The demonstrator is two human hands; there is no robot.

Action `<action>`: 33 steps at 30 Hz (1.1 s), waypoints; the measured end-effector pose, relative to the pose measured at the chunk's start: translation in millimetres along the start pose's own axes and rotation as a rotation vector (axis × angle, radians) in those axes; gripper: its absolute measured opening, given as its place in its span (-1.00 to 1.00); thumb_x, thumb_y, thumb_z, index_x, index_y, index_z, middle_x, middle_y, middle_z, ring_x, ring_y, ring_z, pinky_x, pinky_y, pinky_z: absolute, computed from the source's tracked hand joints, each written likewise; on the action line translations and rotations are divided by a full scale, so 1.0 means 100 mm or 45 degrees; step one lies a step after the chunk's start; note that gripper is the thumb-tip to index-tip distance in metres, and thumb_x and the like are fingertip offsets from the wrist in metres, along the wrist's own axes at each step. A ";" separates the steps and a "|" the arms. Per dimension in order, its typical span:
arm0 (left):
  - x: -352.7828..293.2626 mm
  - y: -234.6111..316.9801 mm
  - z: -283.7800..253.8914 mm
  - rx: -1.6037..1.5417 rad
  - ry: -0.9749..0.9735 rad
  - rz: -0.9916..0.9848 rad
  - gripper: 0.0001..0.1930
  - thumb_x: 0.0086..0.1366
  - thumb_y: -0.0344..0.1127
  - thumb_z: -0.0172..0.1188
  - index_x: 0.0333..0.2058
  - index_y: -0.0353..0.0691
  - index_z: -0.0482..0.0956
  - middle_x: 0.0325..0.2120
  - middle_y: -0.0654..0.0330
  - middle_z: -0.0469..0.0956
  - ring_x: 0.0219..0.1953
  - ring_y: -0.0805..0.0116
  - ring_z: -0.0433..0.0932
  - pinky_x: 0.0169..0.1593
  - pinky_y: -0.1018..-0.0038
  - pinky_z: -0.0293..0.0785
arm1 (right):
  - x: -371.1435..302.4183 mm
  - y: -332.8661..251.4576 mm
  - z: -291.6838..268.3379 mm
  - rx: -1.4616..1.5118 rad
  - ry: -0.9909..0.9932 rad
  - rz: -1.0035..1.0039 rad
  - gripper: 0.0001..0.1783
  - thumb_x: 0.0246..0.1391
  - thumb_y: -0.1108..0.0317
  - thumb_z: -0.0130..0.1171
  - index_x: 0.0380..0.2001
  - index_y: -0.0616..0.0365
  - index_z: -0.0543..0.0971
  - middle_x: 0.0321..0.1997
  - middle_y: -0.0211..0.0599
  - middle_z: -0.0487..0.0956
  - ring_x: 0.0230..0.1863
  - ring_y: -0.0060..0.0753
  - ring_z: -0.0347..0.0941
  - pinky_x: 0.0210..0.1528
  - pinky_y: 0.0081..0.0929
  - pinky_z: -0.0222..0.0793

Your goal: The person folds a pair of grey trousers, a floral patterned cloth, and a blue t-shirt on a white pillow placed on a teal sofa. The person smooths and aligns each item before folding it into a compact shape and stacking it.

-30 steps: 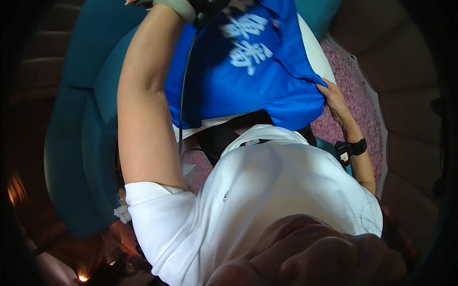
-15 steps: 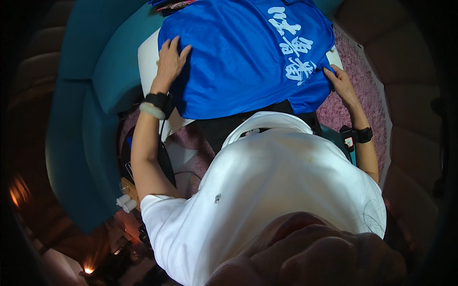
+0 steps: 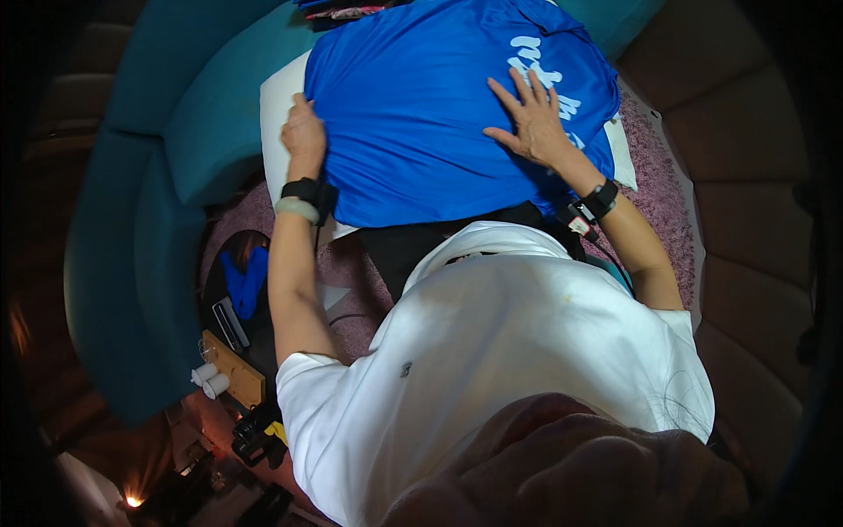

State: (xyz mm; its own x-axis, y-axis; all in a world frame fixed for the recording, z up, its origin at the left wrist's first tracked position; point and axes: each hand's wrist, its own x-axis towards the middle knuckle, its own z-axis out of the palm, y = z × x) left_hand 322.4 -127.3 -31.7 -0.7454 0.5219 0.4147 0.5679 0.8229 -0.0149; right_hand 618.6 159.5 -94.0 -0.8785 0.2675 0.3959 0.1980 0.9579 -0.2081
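A glossy blue shirt [image 3: 413,132] with white printed characters lies spread before me on a white board-like surface [image 3: 275,114]. At its left edge my left hand [image 3: 304,136] is closed, gripping the cloth, and tension folds run across from there. My right hand [image 3: 537,123] lies flat with fingers spread on the right part of the shirt, covering some of the print. Both wrists wear black bands, and a pale bangle circles the left one.
A teal curved sofa [image 3: 224,114] runs along the left and far side, with folded clothes [image 3: 347,13] stacked at the back. At lower left, a dark round stool [image 3: 241,263] carries a blue cloth, near white cups [image 3: 211,379] and a wooden board [image 3: 235,364]. Pink carpet [image 3: 663,167] shows right.
My right hand has let go of the shirt's right edge and moved left onto the print, fingers spread. My left hand has closed on the left edge, and the cloth is pulled into folds.
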 end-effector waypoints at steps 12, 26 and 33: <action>-0.52 -1.01 -0.22 0.143 -0.140 -0.113 -0.77 0.44 -0.21 0.03 -0.22 -0.29 0.38 -0.28 -0.24 0.54 -0.24 -0.34 0.54 -0.18 -0.07 0.47 | 0.28 -0.18 0.04 0.255 -0.191 -0.274 -0.25 0.20 -0.16 0.12 0.39 -0.24 0.24 0.39 -0.07 0.28 0.35 0.03 0.19 0.22 0.15 0.26; 1.18 -0.53 0.22 -0.295 -0.379 0.347 -0.73 0.40 -0.18 0.14 0.01 -0.11 0.51 -0.17 -0.04 0.59 -0.11 -0.05 0.56 -0.01 0.17 0.48 | 2.06 1.05 0.29 0.041 -0.289 -0.163 -0.52 0.21 0.33 0.11 0.21 0.10 0.44 0.18 0.06 0.48 0.08 0.10 0.49 0.09 -0.17 0.50; 1.45 -0.71 0.12 -0.498 -0.447 0.095 -0.80 0.34 -0.18 0.22 -0.27 -0.19 0.53 -0.47 0.14 0.51 -0.39 0.29 0.46 -0.26 0.36 0.42 | 2.40 1.36 -0.08 1.281 -0.608 0.512 -0.70 0.39 0.13 0.00 -0.20 0.13 0.56 -0.58 -0.39 0.57 -0.59 -0.56 0.47 -0.51 -0.55 0.44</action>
State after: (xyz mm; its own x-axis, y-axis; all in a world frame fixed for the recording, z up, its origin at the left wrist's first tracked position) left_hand 169.7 -107.2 18.5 -0.7318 0.6749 0.0947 0.6617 0.6704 0.3356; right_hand 438.3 354.6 -19.8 -0.9469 0.2603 -0.1886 0.2533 0.2434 -0.9362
